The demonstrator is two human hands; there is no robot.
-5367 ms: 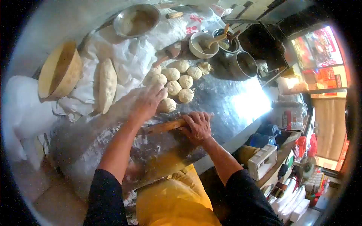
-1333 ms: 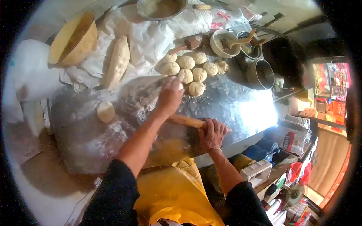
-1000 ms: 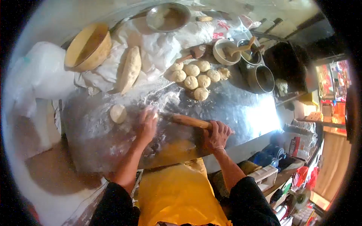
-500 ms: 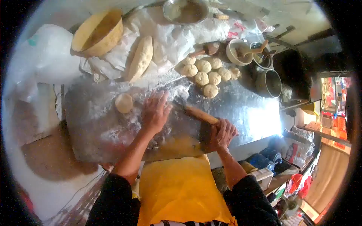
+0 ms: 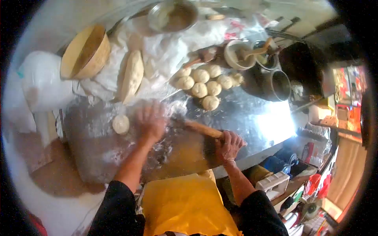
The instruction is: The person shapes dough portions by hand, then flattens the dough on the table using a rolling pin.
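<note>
My right hand (image 5: pixel 229 146) is wrapped round one end of a wooden rolling pin (image 5: pixel 205 129), which slants up and left across the floured board (image 5: pixel 94 151). Smeared by motion, my left hand (image 5: pixel 152 120) is over the board with its fingers stretched out, and I see nothing in it. Just left of that hand lies a flat round piece of dough (image 5: pixel 121 124). Several dough balls (image 5: pixel 199 89) sit in a cluster beyond the rolling pin. A long loaf-shaped lump of dough (image 5: pixel 133 74) rests on white plastic sheeting behind the board.
A yellow bowl (image 5: pixel 86 55) is tilted at the back left. A metal bowl (image 5: pixel 172 16) stands at the far back. A bowl with a wooden-handled tool (image 5: pixel 239 57) and a dark pot (image 5: pixel 278 85) are at the back right. Crates and bags fill the lower right.
The view has shifted, so the board and things on it sit lower and farther left. My left hand is more blurred now. My right hand keeps its hold on the rolling pin.
</note>
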